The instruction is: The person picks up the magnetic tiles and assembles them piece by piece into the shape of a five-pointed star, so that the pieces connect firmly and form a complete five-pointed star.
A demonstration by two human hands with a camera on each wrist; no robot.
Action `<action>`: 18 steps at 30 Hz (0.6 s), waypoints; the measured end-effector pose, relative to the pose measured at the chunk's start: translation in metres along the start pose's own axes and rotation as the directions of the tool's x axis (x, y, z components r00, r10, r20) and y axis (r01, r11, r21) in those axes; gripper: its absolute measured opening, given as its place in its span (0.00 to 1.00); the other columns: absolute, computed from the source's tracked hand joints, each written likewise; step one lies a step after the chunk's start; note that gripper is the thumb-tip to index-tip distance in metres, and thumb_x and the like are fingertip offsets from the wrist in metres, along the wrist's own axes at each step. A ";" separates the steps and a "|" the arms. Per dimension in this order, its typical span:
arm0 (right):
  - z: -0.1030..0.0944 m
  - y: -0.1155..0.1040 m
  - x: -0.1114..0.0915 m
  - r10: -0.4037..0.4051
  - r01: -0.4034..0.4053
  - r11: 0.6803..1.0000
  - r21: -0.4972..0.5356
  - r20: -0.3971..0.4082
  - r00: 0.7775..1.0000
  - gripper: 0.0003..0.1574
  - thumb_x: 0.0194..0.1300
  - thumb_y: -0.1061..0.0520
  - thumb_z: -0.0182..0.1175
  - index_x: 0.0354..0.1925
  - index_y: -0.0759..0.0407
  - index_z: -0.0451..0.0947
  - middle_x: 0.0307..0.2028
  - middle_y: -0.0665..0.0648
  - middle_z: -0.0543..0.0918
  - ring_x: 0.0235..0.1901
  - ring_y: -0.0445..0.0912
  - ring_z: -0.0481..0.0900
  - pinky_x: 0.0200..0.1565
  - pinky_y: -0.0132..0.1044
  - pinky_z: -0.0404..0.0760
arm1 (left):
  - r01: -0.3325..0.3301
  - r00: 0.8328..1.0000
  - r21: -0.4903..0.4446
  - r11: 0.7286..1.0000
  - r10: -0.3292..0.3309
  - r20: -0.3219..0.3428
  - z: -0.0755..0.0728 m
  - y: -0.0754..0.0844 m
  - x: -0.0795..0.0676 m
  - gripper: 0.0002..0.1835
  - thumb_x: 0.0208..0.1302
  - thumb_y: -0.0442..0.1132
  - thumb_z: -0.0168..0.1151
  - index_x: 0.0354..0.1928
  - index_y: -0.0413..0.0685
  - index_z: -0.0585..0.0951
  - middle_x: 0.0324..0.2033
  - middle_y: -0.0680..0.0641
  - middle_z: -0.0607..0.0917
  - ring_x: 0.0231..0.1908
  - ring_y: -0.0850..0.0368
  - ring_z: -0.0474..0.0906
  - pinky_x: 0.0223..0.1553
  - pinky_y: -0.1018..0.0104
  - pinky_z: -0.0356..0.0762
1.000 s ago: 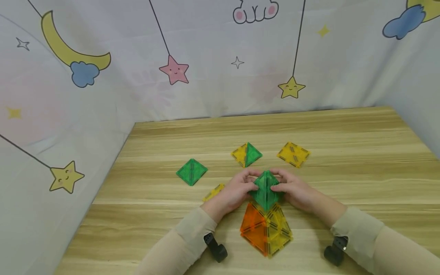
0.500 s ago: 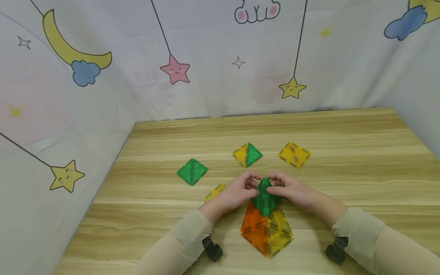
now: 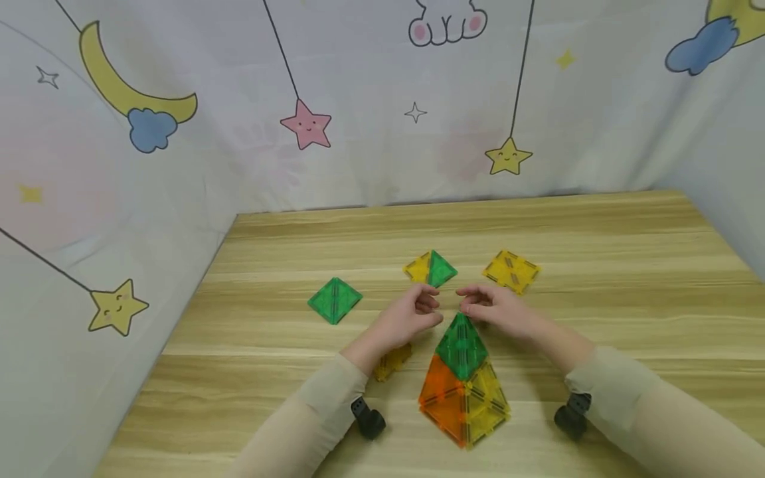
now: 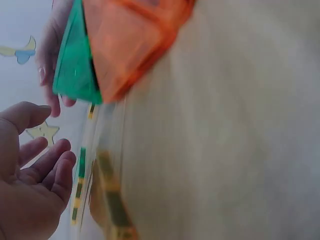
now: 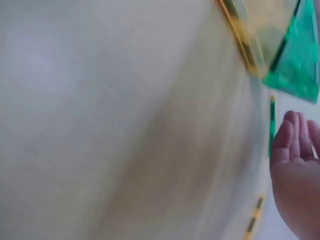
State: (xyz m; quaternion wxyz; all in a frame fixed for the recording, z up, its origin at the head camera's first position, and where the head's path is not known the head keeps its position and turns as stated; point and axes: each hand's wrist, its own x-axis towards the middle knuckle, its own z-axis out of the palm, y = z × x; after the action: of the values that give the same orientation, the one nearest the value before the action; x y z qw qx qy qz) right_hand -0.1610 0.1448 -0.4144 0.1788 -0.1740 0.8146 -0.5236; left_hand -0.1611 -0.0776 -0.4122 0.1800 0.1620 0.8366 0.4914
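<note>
A pointed structure of translucent magnetic tiles stands on the table, with orange tiles [image 3: 442, 392] on its left, yellow tiles [image 3: 487, 405] on its right and a green top [image 3: 462, 348]. My left hand [image 3: 409, 317] is beside the top on the left, fingers loosely bent and holding nothing. On the other side, my right hand [image 3: 499, 311] has its fingertips close by the green tip. In the right wrist view a gap shows between that right hand [image 5: 297, 165] and the green tiles [image 5: 297, 60]. A loose yellow tile [image 3: 394, 363] lies partly hidden under my left wrist.
Flat on the wooden table [image 3: 257, 372] lie a green tile pair [image 3: 335, 301], a yellow-and-green pair [image 3: 441, 268] and a yellow pair [image 3: 512, 269]. A white printed cloth [image 3: 358, 166] hangs behind the table.
Both hands have let go of the green top, which now sits over the orange and yellow tiles. My hands have moved up and apart. The loose yellow tile has shifted nearer me.
</note>
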 end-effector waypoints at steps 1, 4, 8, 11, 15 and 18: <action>-0.002 -0.001 0.004 -0.015 0.014 0.999 -0.030 -0.010 1.000 0.28 0.68 0.55 0.55 0.60 0.69 0.67 0.45 0.60 0.77 0.44 0.49 0.75 0.43 0.40 0.75 | 0.005 1.000 0.008 1.000 -0.005 -0.018 -0.003 -0.002 0.003 0.24 0.64 0.40 0.60 0.60 0.44 0.69 0.47 0.48 0.77 0.48 0.53 0.74 0.49 0.59 0.72; -0.006 -0.004 0.014 -0.026 0.023 0.993 -0.116 -0.022 0.999 0.29 0.68 0.53 0.56 0.61 0.68 0.67 0.44 0.59 0.78 0.42 0.48 0.75 0.40 0.40 0.74 | 0.022 0.998 0.033 0.999 -0.020 -0.054 -0.012 -0.008 0.010 0.26 0.63 0.39 0.60 0.62 0.45 0.68 0.50 0.46 0.76 0.51 0.51 0.73 0.50 0.57 0.71; -0.011 -0.005 0.025 -0.008 0.001 0.970 -0.245 -0.028 1.000 0.32 0.67 0.50 0.57 0.63 0.65 0.66 0.45 0.58 0.78 0.42 0.49 0.75 0.41 0.42 0.74 | 0.024 0.995 0.134 0.991 -0.011 -0.096 -0.022 -0.011 0.016 0.27 0.62 0.40 0.62 0.63 0.44 0.68 0.52 0.44 0.75 0.51 0.49 0.71 0.51 0.56 0.70; -0.013 -0.005 0.033 -0.013 0.000 0.942 -0.335 -0.036 0.999 0.33 0.66 0.50 0.58 0.64 0.63 0.66 0.48 0.60 0.78 0.45 0.52 0.76 0.45 0.46 0.74 | 0.025 0.990 0.258 0.966 0.012 -0.140 -0.029 -0.012 0.022 0.29 0.61 0.41 0.63 0.64 0.45 0.69 0.56 0.44 0.74 0.54 0.46 0.67 0.54 0.54 0.66; -0.013 -0.003 0.043 -0.023 0.002 0.905 -0.425 -0.045 0.999 0.34 0.65 0.49 0.58 0.65 0.61 0.65 0.54 0.65 0.73 0.49 0.57 0.73 0.49 0.53 0.71 | 0.073 0.986 0.405 0.911 -0.004 -0.170 -0.034 -0.014 0.031 0.31 0.61 0.45 0.63 0.66 0.51 0.67 0.63 0.47 0.69 0.58 0.45 0.61 0.56 0.50 0.58; -0.012 -0.002 0.049 -0.022 0.002 0.880 -0.475 -0.037 0.999 0.37 0.65 0.48 0.59 0.66 0.61 0.64 0.59 0.68 0.67 0.55 0.60 0.69 0.54 0.55 0.67 | 0.105 0.988 0.476 0.873 -0.036 -0.152 -0.034 -0.017 0.036 0.34 0.61 0.49 0.62 0.68 0.56 0.64 0.66 0.50 0.65 0.58 0.46 0.60 0.54 0.49 0.56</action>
State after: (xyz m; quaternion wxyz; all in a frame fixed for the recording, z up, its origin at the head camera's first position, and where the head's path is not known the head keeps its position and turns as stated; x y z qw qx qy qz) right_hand -0.2095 0.1302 -0.4130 0.1107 -0.2068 0.9203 -0.3130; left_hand -0.2103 -0.0955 -0.4164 0.0932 0.1367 0.9484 0.2706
